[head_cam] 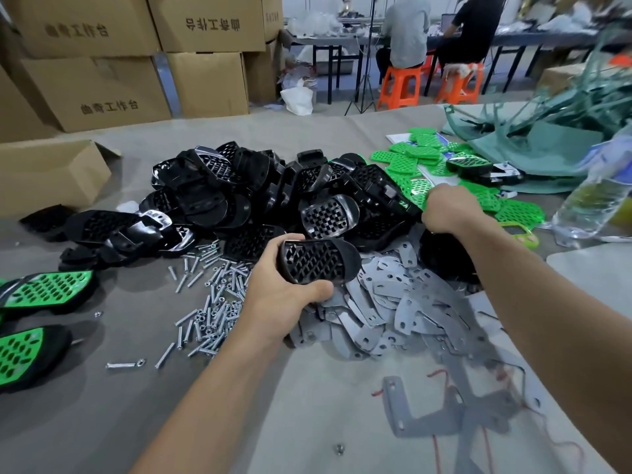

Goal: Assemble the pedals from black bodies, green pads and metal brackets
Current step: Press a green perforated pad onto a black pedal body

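Bare left hand [277,285], bare right hand [448,211], forearms [212,388] seemingly bare

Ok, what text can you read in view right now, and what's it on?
"曲奇工作台": on the lower-left cardboard box.
"曲奇工作台": on the upper-left box, blurrier.
"曲奇工作台", upside down: on the upper-middle box.
Print on the narrow box side: too blurred to read.

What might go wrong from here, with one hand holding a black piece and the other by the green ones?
The bottle sits by the green pads where the right hand reaches; a careless pull might knock it over. The left hand holds a black body just above loose bolts and metal brackets; a slip could scatter them.
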{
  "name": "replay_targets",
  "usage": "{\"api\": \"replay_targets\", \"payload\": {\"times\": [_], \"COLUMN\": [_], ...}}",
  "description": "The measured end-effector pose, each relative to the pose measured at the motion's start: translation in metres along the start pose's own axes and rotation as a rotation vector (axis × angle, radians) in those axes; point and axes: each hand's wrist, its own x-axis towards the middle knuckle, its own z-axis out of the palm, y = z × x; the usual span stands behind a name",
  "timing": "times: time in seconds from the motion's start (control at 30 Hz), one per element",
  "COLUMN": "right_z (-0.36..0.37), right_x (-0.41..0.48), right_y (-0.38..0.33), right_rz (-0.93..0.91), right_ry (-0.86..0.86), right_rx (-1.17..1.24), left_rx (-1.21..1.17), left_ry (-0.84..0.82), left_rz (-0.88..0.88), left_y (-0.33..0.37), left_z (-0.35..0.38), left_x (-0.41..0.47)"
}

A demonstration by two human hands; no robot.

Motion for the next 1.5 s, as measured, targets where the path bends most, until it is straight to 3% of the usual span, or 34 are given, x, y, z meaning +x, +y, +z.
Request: {"api": "replay_targets", "payload": {"times": [0.1, 0.2, 0.3, 0.4, 0.53, 0.63, 0.8, 1.03, 1.1, 1.2, 1.27, 1.37, 1.5], "right_z": [-0.009, -0.023, -0.025, -0.014, 0.008, 0.014, 0.008, 0.012, 0.011, 0.011, 0.012, 0.010, 0.008], "right_x": [-0.007, -0.030, -0.071, -0.105, -0.116, -0.120, -0.128, -0.126, -0.124, -0.121, -0.121, -0.123, -0.129], "right_y": [0.003, -0.004, -0.040, -0.072, -0.080, -0.073, -0.070, -0.067, -0.065, -0.063, -0.061, -0.060, -0.068], "right_rz": [0.164, 0.181, -0.025, -0.149, -0.098, -0.158, -0.342, -0.272, -0.243, -0.191, -0.248, -0.313, -0.370], "right_ry": [0.158, 0.360, 0.152, -0.085, -0.189, -0.239, -0.154, 0.053, 0.007, -0.267, -0.372, -0.384, -0.274], "right_rx": [0.233, 0.763, 1.386, 1.593, 1.611, 1.540, 1.345, 1.262, 1.342, 1.677, 1.751, 1.677, 1.421], "left_rx": [-0.052, -0.062, -0.031, 0.063, 0.136, 0.136, 0.035, 0.033, 0.044, 0.073, 0.091, 0.117, 0.148], "left_ry": [-0.008, 0.004, 0.060, 0.150, 0.150, 0.098, -0.013, -0.063, -0.062, -0.046, -0.030, -0.024, -0.041], "left_rz": [-0.016, -0.031, -0.025, 0.049, 0.073, 0.036, -0.028, -0.019, -0.013, -0.002, -0.002, 0.005, 0.026], "left_y": [0.002, 0.000, -0.002, -0.001, -0.002, 0.000, 0.007, 0.003, 0.001, -0.001, -0.002, -0.002, -0.001], "left_z": [-0.001, -0.002, 0.001, 0.005, 0.005, 0.001, -0.004, -0.006, -0.006, -0.004, -0.004, -0.003, -0.005], "left_x": [-0.002, -0.002, -0.001, -0.006, -0.007, -0.003, -0.003, -0.001, 0.000, 0.001, 0.001, 0.001, -0.001]}}
